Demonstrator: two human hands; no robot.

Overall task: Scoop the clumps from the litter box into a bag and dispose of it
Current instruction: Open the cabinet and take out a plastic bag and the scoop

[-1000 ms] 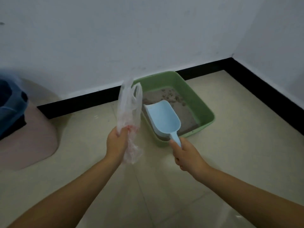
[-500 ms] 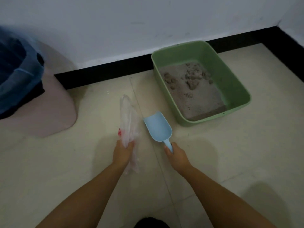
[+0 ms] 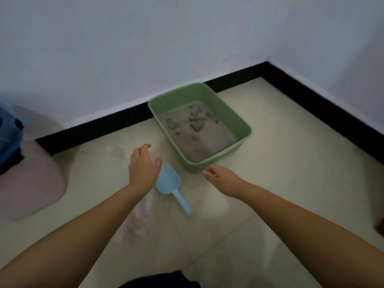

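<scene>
Both your hands, left hand & right hand, hang loose w/ nothing held: grab scoop just beside litter box, dig under clumps.

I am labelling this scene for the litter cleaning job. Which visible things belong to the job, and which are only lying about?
Belong to the job:
green litter box
clumps
blue scoop
clear plastic bag

Only lying about:
pink bin
blue liner in it

Scoop between hands and box
</scene>
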